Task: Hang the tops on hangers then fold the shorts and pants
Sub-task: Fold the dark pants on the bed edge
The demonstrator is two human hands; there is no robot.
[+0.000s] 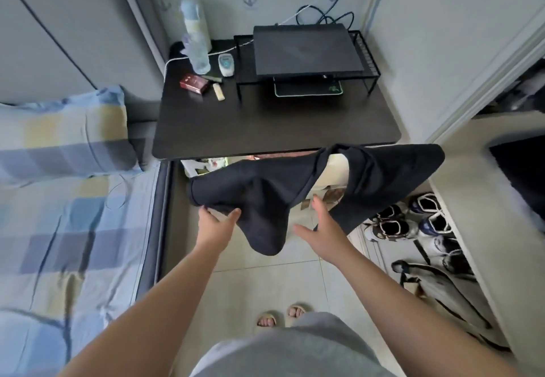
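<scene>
A dark navy top (274, 197) hangs spread in the air in front of the black desk (274, 129), its neck opening facing me and one sleeve out to the right. My left hand (216, 222) grips its lower left edge, thumb over the cloth. My right hand (321, 229) is spread with straight fingers, its fingertips at the cloth below the neck opening; no grip shows. No hanger is in view.
A bed with a blue plaid sheet (67, 229) and pillow (65, 135) lies to my left. The desk carries a closed laptop (306, 49) on a wire stand, a bottle (197, 49) and small items. Several shoes (418, 223) line a low shelf at right.
</scene>
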